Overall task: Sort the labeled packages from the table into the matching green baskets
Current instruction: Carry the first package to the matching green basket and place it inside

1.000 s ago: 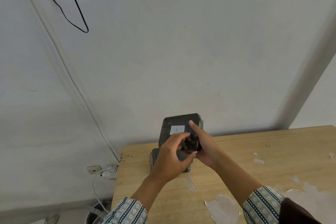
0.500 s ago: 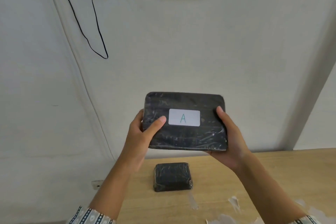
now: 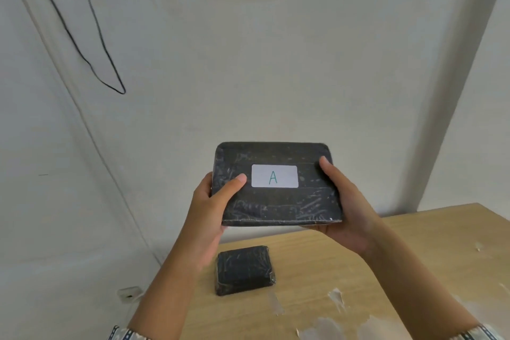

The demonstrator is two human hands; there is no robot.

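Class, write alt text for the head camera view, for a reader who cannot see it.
Two hands, left hand and right hand, hold up a black wrapped package whose white label reads "A". Below it, a smaller black package lies on a wooden table against a white wall.

A white label (image 3: 274,176) on the held black package (image 3: 276,201) reads "A" in green.

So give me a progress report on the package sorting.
Nothing visibly sorted: no green basket is in view. In hand: the black package labelled A, raised above the table, left hand and right hand gripping its ends. Left: a smaller black package on the table, label not visible.
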